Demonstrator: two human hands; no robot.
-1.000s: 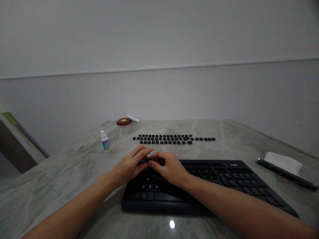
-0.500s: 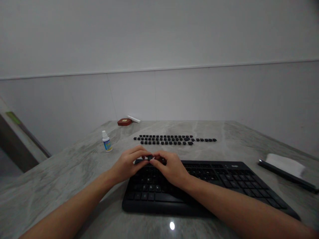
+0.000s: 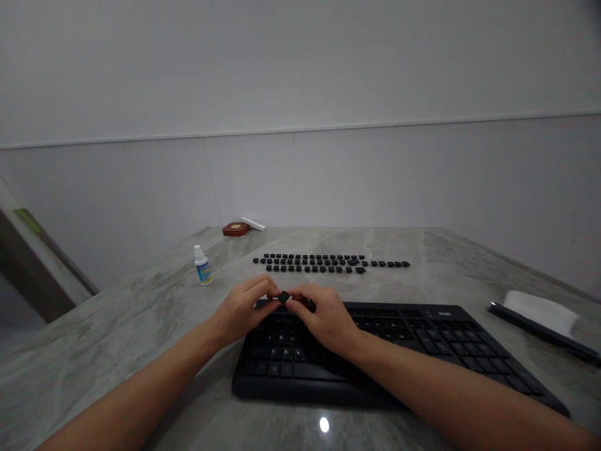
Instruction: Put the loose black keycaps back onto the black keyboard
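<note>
A small black keycap (image 3: 283, 297) is pinched between the fingertips of both hands. My left hand (image 3: 248, 307) grips it from the left, thumb below and fingers above. From the right, my right hand (image 3: 323, 313) holds it with thumb and forefinger. Both hands are over the top left part of a black keyboard (image 3: 319, 391), which lies flat on the table; my right hand and forearm hide part of it. Beyond the hands, several loose black keycaps (image 3: 314, 262) lie in rows.
On the marble-patterned table (image 3: 150, 313), a small white spray bottle (image 3: 203, 268) stands at left. A brown case (image 3: 235, 230) and a thin white item (image 3: 253, 223) lie at the back. To the right are a white cloth or tissue (image 3: 539, 312) and a long dark object (image 3: 539, 332).
The keycap has turned slightly between my fingertips, so more of its dark face shows. Both hands stay in nearly the same place, and the view has shifted very little.
</note>
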